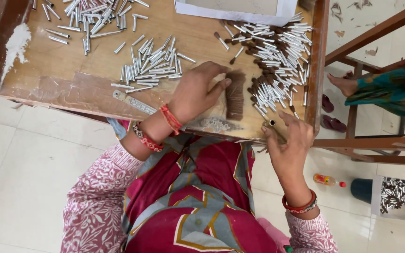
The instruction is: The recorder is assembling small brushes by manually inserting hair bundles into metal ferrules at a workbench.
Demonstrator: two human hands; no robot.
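Hair tuft [235,95] lies near the table's [48,89] near edge, left hand [195,91] spread open on it. Right hand [289,140] pinches one ferrule [272,123], open end up. Step judged: filling ferrules. Next calls for separating a small pinch and aligning it with the ferrule mouth.

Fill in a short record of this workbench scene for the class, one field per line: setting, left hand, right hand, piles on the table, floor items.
Setting: wooden table, seen from above
Left hand: fingers resting on a bundle of brown bristles
Right hand: pinching one small metal tube at the table edge
Piles: empty metal tubes at centre; bristle-filled tubes at right
Floor: small bottle; white box of filled tubes
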